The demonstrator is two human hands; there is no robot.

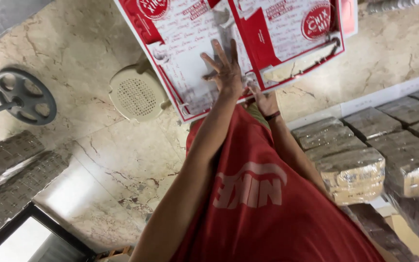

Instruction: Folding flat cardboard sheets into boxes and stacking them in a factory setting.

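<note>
A flat, unfolded cardboard box [190, 43], white with red print, lies spread in front of me above my red shirt [267, 194]. My left hand [225, 70] rests palm-down on it, fingers spread, near its lower edge. My right hand [264, 100], a dark band on its wrist, grips the box's lower edge just beside the left hand. A second printed panel [292, 34] sits next to the first on the right.
A beige plastic stool [136, 94] stands under the box's left corner on the marble floor [98, 160]. A weight plate on a bar [23, 94] lies at the left. Plastic-wrapped bundles are stacked at the right [360, 167] and lower left [10, 167].
</note>
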